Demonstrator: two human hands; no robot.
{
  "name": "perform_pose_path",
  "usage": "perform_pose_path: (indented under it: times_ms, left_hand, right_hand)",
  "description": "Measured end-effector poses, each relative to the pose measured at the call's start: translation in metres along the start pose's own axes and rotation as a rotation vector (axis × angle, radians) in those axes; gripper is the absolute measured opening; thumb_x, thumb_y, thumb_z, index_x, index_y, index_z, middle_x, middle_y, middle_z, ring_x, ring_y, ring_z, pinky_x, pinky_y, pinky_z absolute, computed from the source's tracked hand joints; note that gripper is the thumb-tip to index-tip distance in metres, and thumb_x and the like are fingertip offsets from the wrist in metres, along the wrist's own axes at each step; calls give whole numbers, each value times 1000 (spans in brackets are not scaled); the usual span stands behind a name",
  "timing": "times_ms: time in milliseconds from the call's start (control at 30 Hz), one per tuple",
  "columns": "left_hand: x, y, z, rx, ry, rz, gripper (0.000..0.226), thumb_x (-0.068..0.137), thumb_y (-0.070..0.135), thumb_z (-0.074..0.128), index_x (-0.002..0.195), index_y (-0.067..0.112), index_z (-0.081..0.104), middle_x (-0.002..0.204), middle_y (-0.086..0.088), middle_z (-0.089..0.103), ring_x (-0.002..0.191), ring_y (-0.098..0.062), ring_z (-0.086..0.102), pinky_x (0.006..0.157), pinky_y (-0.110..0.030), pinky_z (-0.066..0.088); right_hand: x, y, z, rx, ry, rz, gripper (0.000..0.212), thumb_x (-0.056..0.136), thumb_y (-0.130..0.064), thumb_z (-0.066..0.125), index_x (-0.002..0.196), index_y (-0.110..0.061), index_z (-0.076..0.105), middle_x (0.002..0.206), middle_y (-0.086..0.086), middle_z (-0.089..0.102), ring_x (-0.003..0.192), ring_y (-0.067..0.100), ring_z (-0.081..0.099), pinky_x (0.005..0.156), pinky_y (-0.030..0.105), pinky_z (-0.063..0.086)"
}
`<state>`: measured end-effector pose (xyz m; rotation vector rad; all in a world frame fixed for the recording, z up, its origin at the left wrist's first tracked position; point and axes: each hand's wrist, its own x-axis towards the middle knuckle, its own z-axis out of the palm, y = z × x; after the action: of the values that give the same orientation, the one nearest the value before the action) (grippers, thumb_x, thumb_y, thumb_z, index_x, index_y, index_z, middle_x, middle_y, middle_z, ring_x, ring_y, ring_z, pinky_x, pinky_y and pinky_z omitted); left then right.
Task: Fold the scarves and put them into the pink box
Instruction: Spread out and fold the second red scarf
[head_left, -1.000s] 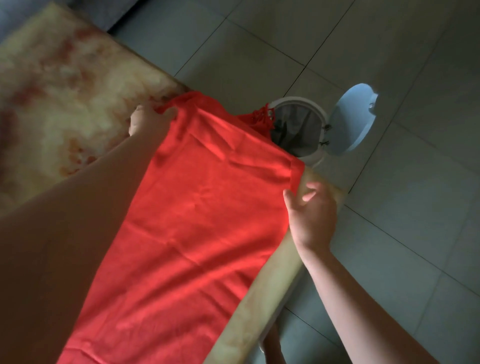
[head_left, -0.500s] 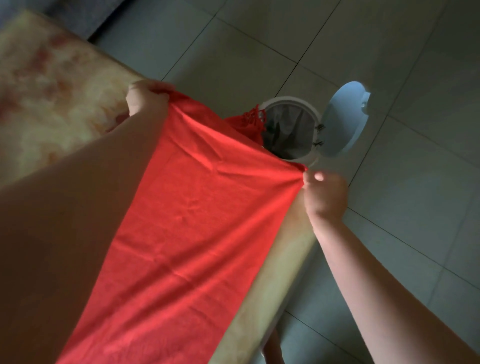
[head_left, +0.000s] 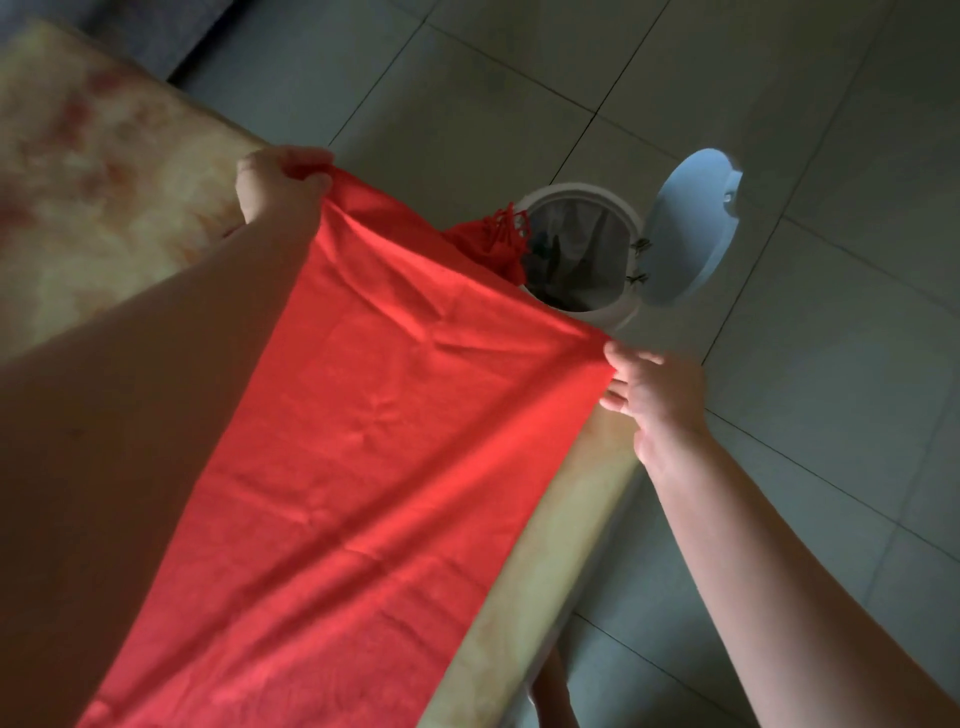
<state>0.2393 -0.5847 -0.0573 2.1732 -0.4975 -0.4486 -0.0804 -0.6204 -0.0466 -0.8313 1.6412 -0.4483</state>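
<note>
A long red scarf (head_left: 363, 467) stretches from the bottom left up across the cream marbled table (head_left: 93, 171). My left hand (head_left: 275, 187) pinches its far left corner above the table. My right hand (head_left: 654, 395) holds the far right corner at the table's right edge. The scarf's fringed end (head_left: 498, 239) hangs down beyond the held edge, next to the bin. No pink box is in view.
A white round bin (head_left: 618, 312) with a dark liner stands on the grey tiled floor beyond the table, its lid (head_left: 696, 223) swung open to the right. A bare foot (head_left: 556, 691) shows below the table edge. A grey sofa base (head_left: 171, 31) lies at top left.
Both hands have pulled the scarf's far edge taut and wider; the left hand rose and moved outward, the right hand moved right and took hold of the corner.
</note>
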Motion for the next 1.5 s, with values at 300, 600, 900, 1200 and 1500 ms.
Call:
perform_pose_path:
  times_ms: [300, 600, 900, 1200, 1500]
  left_hand:
    - [9, 1, -5, 46, -60, 3, 47, 83, -4, 49, 125, 16, 60, 118, -4, 63, 78, 3, 56, 60, 0, 40]
    - [-13, -32, -28, 358, -146, 58, 49, 85, 1, 50, 131, 18, 55, 134, -6, 55, 121, -24, 52, 97, -29, 41]
    - [-139, -74, -60, 602, -227, 192, 59, 95, 26, 48, 148, 22, 23, 159, -8, 4, 146, -25, 0, 116, -48, 6]
    - [-178, -114, -57, 790, -332, 70, 79, 83, 72, 24, 145, 41, -13, 155, 4, -25, 142, -24, -24, 108, -63, -10]
    - [-227, -101, -57, 786, -210, 88, 79, 83, 70, 17, 146, 35, -16, 154, -6, -27, 140, -35, -25, 106, -65, -8]
  right_hand:
    - [-8, 15, -19, 9, -85, -3, 27, 99, -25, 47, 107, -2, 57, 86, 13, 64, 67, 21, 63, 50, 21, 54]
    - [-24, 33, 0, -408, -9, -383, 50, 75, -12, 77, 118, -9, 51, 99, 9, 58, 90, 23, 57, 79, 26, 46]
    - [-70, 91, 45, -1144, -357, -1024, 76, 86, -61, 31, 150, -20, 24, 159, 10, 11, 146, 26, 12, 117, 40, 17]
    - [-52, 115, 40, -1346, -354, -1138, 88, 78, -73, 31, 151, -26, 15, 158, 7, 5, 145, 25, 3, 116, 39, 5]
    - [-22, 45, 53, -1030, -164, -914, 70, 90, -40, 54, 148, -11, 26, 155, 16, 21, 142, 35, 21, 115, 42, 14]
